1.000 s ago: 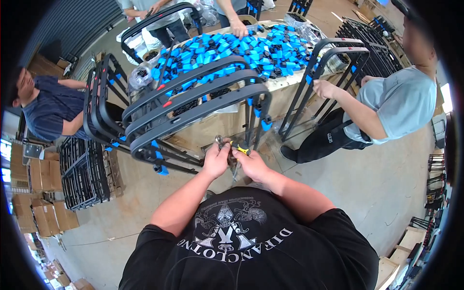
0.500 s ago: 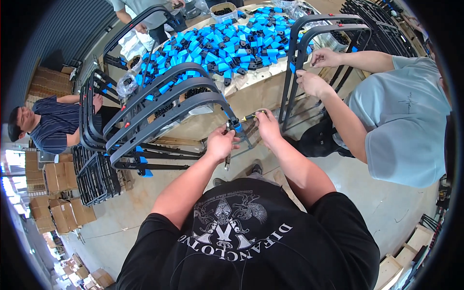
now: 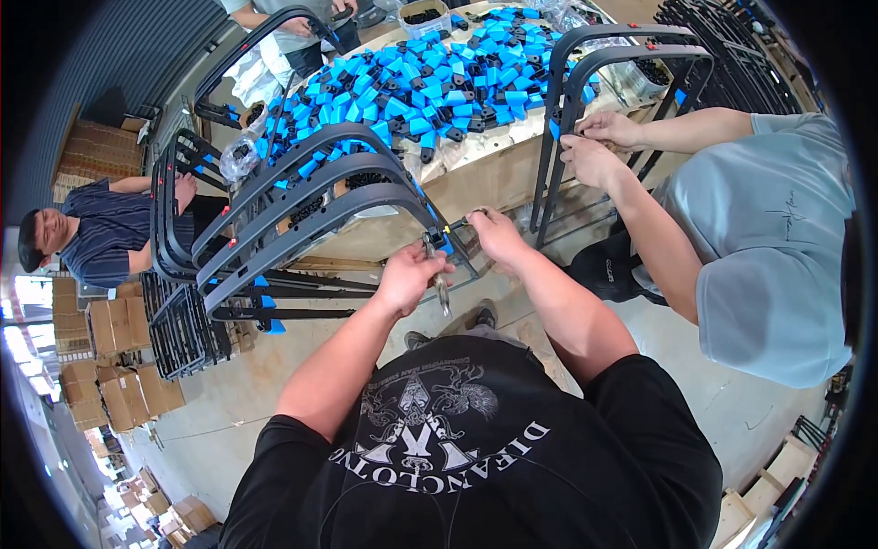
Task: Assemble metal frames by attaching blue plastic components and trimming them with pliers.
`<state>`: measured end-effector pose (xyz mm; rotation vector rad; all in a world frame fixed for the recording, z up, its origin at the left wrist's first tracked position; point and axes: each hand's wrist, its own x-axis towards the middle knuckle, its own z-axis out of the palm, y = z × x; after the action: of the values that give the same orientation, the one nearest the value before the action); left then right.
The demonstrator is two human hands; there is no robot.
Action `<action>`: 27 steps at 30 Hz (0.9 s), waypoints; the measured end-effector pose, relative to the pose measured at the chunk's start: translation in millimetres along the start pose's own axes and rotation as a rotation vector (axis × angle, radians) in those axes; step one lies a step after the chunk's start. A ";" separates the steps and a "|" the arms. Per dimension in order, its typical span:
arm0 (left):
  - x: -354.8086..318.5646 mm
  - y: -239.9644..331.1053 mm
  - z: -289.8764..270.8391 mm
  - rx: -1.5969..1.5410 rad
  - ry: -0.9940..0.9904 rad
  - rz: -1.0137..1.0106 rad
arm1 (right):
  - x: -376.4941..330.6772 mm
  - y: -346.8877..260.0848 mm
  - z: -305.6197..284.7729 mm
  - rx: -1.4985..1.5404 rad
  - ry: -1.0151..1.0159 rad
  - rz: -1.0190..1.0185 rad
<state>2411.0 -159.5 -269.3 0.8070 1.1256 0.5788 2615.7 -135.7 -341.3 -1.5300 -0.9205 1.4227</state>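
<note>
My left hand (image 3: 412,278) is closed round a shiny metal wrench (image 3: 444,298), whose lower end sticks out below the fingers. It is up against a blue-and-black clip (image 3: 445,245) at the end of the nearest curved black frame (image 3: 334,209). To the right, my right hand (image 3: 497,235) pinches a thin dark tool with a yellow part (image 3: 455,225), pointed left at the same frame end. Its exact kind is hard to make out, since the fingers cover most of it.
A table (image 3: 476,156) ahead carries a heap of blue-and-black clips (image 3: 412,91) and a tub of small black parts (image 3: 423,18). At right, a co-worker's hands (image 3: 594,151) work on another black frame (image 3: 594,59). Other people stand left and beyond. Cardboard boxes (image 3: 128,329) are stacked left.
My right hand has shifted slightly left with the thin tool, whose yellow part is now at the frame end. The wrench in my left hand has swung, its lower end moving right.
</note>
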 end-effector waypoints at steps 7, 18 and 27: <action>34.5 -44.8 -16.0 1.078 0.220 0.135 | -9.0 -64.1 1.7 -0.188 -0.146 0.409; 31.5 -25.2 -17.7 0.907 -0.034 0.168 | 2.5 -61.3 -3.3 -0.320 -0.216 0.434; 16.2 -8.2 -12.5 0.270 -0.190 -0.088 | 10.0 -34.5 0.0 -0.177 -0.190 0.167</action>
<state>2404.8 -148.6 -287.5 1.0172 1.0706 0.2726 2617.5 -113.2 -313.3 -1.6545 -1.0765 1.6654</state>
